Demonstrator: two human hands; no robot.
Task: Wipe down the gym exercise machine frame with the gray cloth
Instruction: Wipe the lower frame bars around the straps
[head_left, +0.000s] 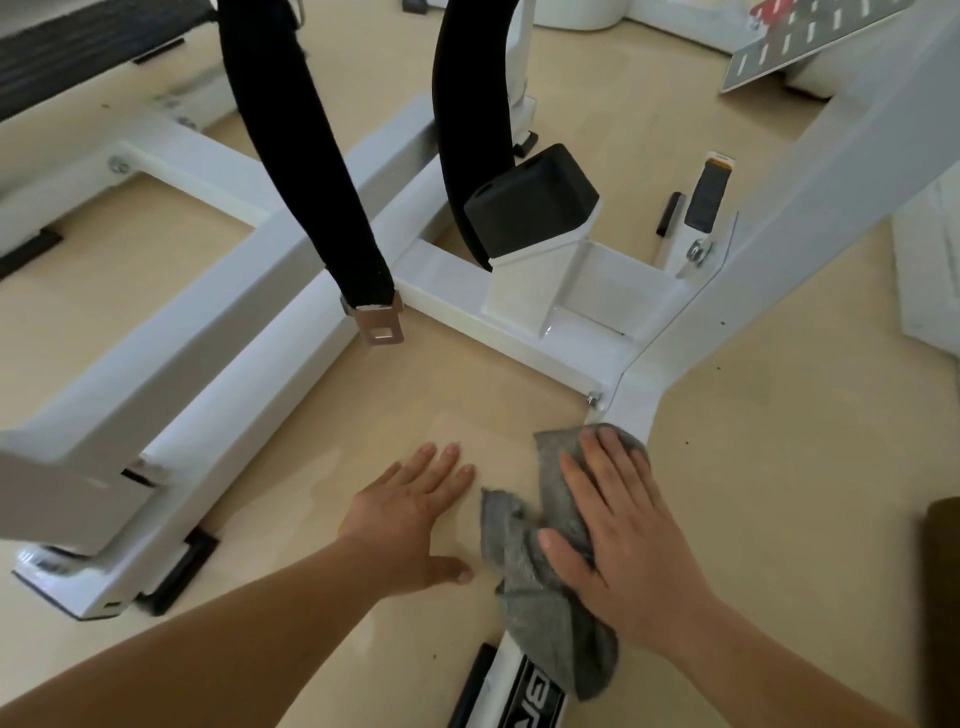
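Landmark: black rubber stop (530, 200) mounted on the white machine frame (291, 291).

- Gray cloth (540, 613) lay well below the stop, nearer the camera, bunched over the frame's near base rail (631, 400). Its far end sat just short of the junction where that rail met the cross-member under the stop. Its near end trailed over a black label (535, 696) on the rail.
- Right hand (628, 540) pressed flat on the cloth, fingers (597, 457) straight and slightly apart, pointing toward the stop, thumb along the cloth's left fold. No curl round the fabric.
- Left hand (410, 525) lay palm-down on the beige floor (467, 395), below and left of the stop, just beside the cloth but not touching it. Fingers straight, spread, thumb out.
- Black strap (311, 156) hung left of the stop, its metal buckle (382, 322) hanging lower than the stop.
- Small bolt (592, 399) showed at the junction, below the stop, just beyond the cloth.
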